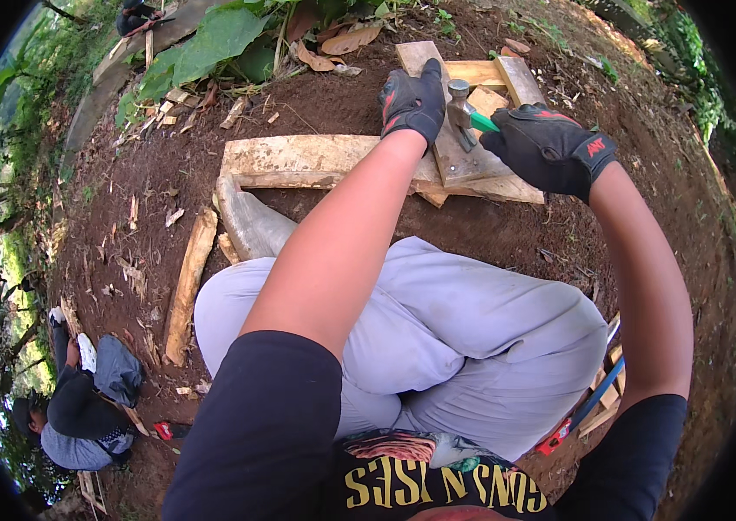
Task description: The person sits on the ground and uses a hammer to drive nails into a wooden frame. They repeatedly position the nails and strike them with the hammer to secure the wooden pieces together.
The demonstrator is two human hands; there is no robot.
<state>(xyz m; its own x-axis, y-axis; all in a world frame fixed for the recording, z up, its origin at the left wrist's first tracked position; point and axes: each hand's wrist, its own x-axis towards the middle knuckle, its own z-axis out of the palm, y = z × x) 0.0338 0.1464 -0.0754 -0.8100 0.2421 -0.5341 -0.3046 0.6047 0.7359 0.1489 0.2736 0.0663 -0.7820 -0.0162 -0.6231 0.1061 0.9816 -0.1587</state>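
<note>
My right hand (550,152), in a black glove with red marks, is closed around the green handle of a hammer (459,104). The hammer's metal head is over a short wooden board (463,163) that lies slanted across other pieces. In a matching glove, my left hand (413,100) grips the left edge of that board, just left of the hammer head. Beneath the board runs a thick, rough plank (299,158), reaching out to the left. More pieces, including a short board (520,82), lie behind at the right. My fingers on the board's underside are hidden.
My bent legs in grey trousers (489,347) are close below the wood, and a grey boot (255,221) touches the plank. A rough timber strip (190,286) lies left. A blue and red tool (594,404) is lower right. Another person (82,425) is at lower left; leafy plants (220,43) grow behind.
</note>
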